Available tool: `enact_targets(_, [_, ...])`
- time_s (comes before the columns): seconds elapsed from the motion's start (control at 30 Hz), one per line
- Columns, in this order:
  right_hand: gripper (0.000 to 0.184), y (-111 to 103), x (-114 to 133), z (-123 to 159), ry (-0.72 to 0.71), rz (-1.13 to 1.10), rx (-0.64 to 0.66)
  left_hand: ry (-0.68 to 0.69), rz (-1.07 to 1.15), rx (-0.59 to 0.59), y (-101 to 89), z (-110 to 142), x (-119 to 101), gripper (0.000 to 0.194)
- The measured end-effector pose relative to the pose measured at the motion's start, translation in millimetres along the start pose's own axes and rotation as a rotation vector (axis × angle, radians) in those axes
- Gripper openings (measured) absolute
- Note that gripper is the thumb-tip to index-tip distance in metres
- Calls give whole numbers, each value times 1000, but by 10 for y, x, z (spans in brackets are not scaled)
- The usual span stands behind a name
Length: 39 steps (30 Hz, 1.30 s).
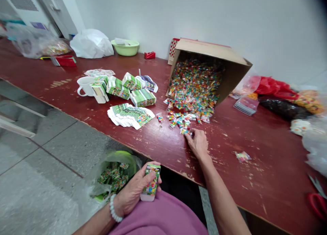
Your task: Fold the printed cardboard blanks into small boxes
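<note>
My left hand (135, 185) is wrapped round a small green printed carton (150, 183), held upright over my lap. My right hand (199, 143) reaches onto the table, thumb and finger closed at a small clear candy packet (184, 130) on the near edge of a heap. This heap of colourful candy packets (195, 88) spills out of a cardboard box (233, 71) lying on its side. A fanned stack of flat green cartons (127, 115) lies left of the heap, with banded carton bundles (143, 98) behind it. One loose packet (159, 117) sits between stack and heap.
Below the table's edge stands a green basin (131, 163) lined with clear plastic, holding filled green cartons. A white mug (85, 86) stands beside the bundles. One packet (242, 156) lies at right, near red-handled scissors (316, 206). Bags and a light-green bowl (126, 49) line the wall.
</note>
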State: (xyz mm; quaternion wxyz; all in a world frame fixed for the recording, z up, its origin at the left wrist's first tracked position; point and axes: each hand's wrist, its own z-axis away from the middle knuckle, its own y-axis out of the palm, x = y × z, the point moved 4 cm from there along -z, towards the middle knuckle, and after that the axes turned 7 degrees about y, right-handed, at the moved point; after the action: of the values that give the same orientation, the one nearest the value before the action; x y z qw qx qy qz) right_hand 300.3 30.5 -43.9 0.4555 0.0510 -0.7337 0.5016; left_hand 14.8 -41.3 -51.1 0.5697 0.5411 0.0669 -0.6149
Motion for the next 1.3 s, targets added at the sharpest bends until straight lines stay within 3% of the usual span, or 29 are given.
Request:
enact_targets(0.13, [32,17,-163,-62,73,-46,28,2,-93,-85,-275,51,-59,39])
enact_targets(0.27, [35,42,-212,-35,133,-247,142,-34,-329,-49,-604,84,-357,29])
enact_targets(0.37, [46,26,-153,70,157,-450,236,-118,-486,45,-782,101,-593,38])
enact_targets(0.47, [48,-17,5,283,183,-586,317,-102,-518,18,-834,72,-780,44])
enact_targets(0.63, [32,-41,361,694,208,-755,527,48,-299,-128,-644,-55,-851,35])
enact_targets(0.77, [18,-41,572,904,26,-571,614,108,-164,-69,-430,-114,-736,33])
enact_targets(0.9, [12,-50,751,1076,-258,-317,519,139,-134,38,-272,-92,-607,34])
enact_targets(1.03, [15,25,951,1260,-484,-184,489,59,-187,156,-92,-69,-444,44])
enact_targets(1.17, [17,8,996,1228,-455,-259,396,54,-169,238,64,-100,-364,45])
enact_targets(1.3, [13,-84,869,1126,-306,-423,289,124,-41,90,42,-172,-401,41])
